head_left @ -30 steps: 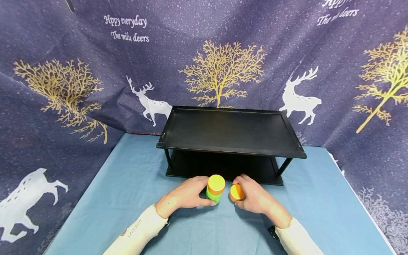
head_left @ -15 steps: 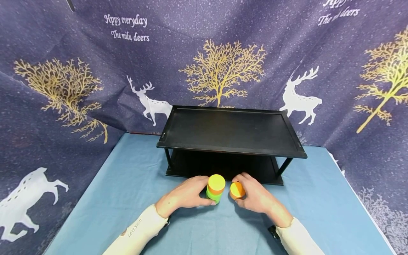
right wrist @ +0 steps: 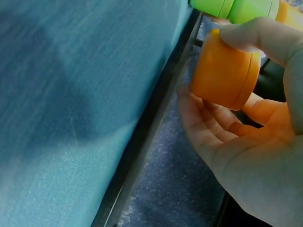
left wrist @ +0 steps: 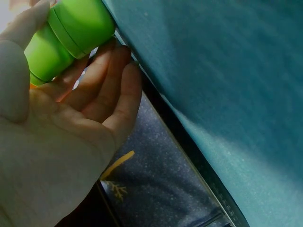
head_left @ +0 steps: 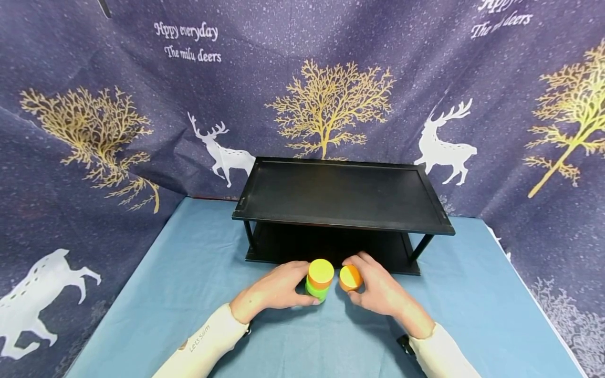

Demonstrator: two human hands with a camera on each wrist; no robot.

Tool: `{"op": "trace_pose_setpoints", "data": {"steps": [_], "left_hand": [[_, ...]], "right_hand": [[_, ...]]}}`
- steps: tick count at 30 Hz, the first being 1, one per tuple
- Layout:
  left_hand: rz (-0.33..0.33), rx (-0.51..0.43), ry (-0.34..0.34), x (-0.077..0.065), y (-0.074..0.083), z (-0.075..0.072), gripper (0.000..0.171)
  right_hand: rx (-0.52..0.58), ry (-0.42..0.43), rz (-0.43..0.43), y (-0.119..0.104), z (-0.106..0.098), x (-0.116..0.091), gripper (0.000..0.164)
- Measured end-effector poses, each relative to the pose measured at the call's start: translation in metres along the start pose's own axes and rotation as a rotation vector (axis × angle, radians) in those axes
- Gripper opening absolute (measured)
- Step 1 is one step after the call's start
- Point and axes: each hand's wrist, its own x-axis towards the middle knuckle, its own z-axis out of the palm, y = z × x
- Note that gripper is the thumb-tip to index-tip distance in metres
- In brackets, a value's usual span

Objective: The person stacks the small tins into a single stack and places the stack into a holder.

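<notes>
Head view, lower centre: the left hand (head_left: 278,289) grips the upright green stack (head_left: 315,292) with its yellow-faced orange top (head_left: 321,273), while the right hand (head_left: 382,289) pinches the orange piece (head_left: 350,278), which has edged slightly up the frame, suggesting a lift off the counter (head_left: 307,346).

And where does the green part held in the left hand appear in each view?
Head: green part below centre, under the orange-and-yellow top.
Left wrist: green part in the upper left, gripped by the left hand.
Right wrist: green part at the top right, cut off by the edge.
Shared landmark: blue cloth.
</notes>
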Motion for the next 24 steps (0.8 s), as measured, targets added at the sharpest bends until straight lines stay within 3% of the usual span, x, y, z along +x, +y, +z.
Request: {"op": "trace_pose_setpoints", "data": {"steps": [24], "left_hand": [[-0.006, 0.002, -0.013, -0.0008, 0.0013, -0.0011, 0.062]], "right_hand": [[0.013, 0.059, -0.029, -0.0053, -0.0030, 0.0004, 0.060]]}}
